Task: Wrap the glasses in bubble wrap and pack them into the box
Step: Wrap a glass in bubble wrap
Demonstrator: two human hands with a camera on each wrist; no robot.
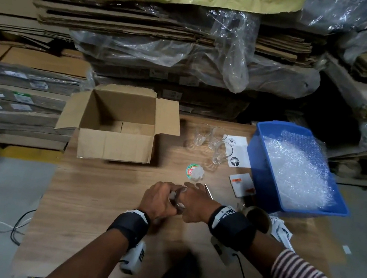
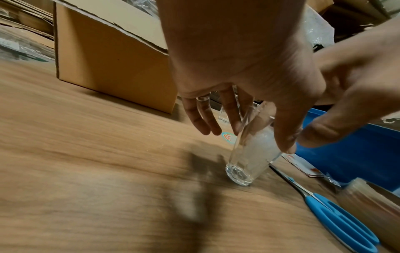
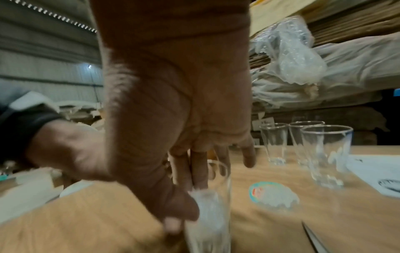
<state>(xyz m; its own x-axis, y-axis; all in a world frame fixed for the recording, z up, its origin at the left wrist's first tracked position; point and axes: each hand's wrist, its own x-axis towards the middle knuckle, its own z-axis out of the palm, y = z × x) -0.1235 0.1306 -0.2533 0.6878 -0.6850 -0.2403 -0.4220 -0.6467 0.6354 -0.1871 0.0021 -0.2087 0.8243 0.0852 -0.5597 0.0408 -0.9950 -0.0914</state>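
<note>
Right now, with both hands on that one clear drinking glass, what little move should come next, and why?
Probably push the white wad of bubble wrap deeper into the clear drinking glass. The left hand steadies the glass upright on the wooden table, the right hand has fingers in its mouth, and the wad seems to sit partway down. Then wrap the outside; the brown cardboard box looks empty.

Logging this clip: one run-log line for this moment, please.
phase: stuffing glass | left hand: holds glass | right hand: pushing bubble wrap inside | box: empty
</note>
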